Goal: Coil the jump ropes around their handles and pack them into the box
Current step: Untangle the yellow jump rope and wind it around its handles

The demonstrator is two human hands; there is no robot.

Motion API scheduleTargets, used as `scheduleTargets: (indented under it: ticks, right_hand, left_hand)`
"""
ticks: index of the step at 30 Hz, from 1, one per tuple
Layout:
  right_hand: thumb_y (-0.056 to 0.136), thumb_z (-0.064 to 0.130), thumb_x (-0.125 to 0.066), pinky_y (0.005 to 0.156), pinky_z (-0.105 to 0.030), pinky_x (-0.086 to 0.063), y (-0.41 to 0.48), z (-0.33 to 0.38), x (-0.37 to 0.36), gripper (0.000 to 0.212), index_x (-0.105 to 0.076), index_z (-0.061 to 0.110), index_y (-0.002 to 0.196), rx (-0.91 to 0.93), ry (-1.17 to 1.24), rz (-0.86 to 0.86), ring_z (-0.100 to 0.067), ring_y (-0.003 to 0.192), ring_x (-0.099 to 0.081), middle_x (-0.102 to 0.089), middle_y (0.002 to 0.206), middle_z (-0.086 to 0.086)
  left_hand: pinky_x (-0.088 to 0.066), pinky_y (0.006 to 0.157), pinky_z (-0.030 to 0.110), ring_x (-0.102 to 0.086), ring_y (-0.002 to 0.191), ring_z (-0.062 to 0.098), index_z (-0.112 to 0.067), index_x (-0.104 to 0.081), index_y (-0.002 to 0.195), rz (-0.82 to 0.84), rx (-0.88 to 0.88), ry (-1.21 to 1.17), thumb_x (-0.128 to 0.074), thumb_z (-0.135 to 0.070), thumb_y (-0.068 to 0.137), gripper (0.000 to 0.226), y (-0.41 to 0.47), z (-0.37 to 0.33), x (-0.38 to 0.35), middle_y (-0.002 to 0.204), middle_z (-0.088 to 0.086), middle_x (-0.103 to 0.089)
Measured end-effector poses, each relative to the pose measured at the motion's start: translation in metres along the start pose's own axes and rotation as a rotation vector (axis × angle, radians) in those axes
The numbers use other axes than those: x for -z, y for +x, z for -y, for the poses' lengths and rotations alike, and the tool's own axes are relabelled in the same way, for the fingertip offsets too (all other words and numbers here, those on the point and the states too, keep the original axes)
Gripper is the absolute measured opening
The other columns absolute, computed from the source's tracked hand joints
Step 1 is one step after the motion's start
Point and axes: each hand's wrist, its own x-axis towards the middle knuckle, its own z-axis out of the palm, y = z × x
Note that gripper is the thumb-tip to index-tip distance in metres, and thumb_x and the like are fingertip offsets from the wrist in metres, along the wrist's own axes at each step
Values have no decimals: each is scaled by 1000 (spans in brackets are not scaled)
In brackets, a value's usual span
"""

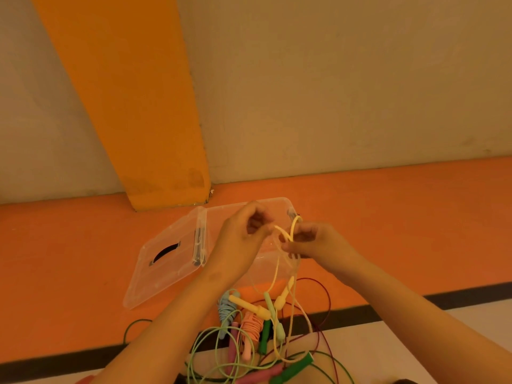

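Note:
My left hand point(243, 234) and my right hand point(313, 242) are raised over the clear plastic box point(277, 209) and both pinch a yellow jump rope point(288, 231), which forms a loop between them. Its cord hangs down to two yellow handles point(249, 303) lying on the floor below. Under my arms lies a tangle of other ropes: a coiled blue rope point(225, 307), a coiled pink-orange rope point(250, 327), a light green rope point(210, 345), dark green handles point(293, 368) and a dark red cord point(324, 297). The inside of the box is mostly hidden by my hands.
The box's clear lid point(166, 261) with a black handle slot lies flipped open to the left on the orange floor mat. A wall and an orange pillar point(155, 151) stand just behind the box. A black stripe point(415, 306) borders the mat near me.

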Motion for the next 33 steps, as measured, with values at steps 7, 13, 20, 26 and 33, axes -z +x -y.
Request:
scheduleTargets:
  ticks: [7, 13, 20, 26, 33]
  right_hand:
    - [82, 6, -71, 76, -38, -56, 0, -29, -9, 4, -73, 8, 85, -139, -131, 99, -18, 73, -66, -72, 82, -14]
    - [83, -1, -66, 65, -21, -52, -3, -30, -27, 15, -71, 9, 93, -152, -17, 161, -11, 69, -63, -67, 83, -8]
    - [86, 1, -64, 62, -20, -51, 0, -29, -39, 14, -69, 11, 95, -129, 27, 190, -10, 61, -60, -64, 75, -9]
    - [87, 4, -64, 56, -14, -46, 1, -32, -47, 22, -67, 4, 109, -150, 20, 153, -13, 63, -59, -64, 76, -11]
    - [88, 0, -62, 57, -16, -50, 6, -29, -51, 15, -66, 1, 103, -104, 189, -40, -14, 61, -60, -60, 74, -13]
  left_hand:
    - [-50, 70, 24, -59, 67, 8, -18, -53, 76, -327, 91, -178, -53, 10, 89, 31, 6, 3, 29, 68, -7, -60]
    - [-52, 66, 23, -60, 60, 6, -14, -53, 79, -322, 147, -288, -54, 5, 92, 23, 6, 8, 34, 60, -9, -62]
    - [-51, 64, 20, -59, 60, 9, -12, -52, 79, -268, 138, -395, -53, 5, 92, 22, 6, -1, 35, 68, 2, -59]
    - [-52, 65, 21, -60, 62, 11, -12, -52, 80, -265, 145, -429, -54, 4, 93, 20, 5, -3, 39, 71, 4, -59]
    - [-52, 68, 27, -59, 62, 13, -11, -52, 81, -179, 155, -436, -54, 4, 92, 19, 1, -7, 39, 67, 0, -59]
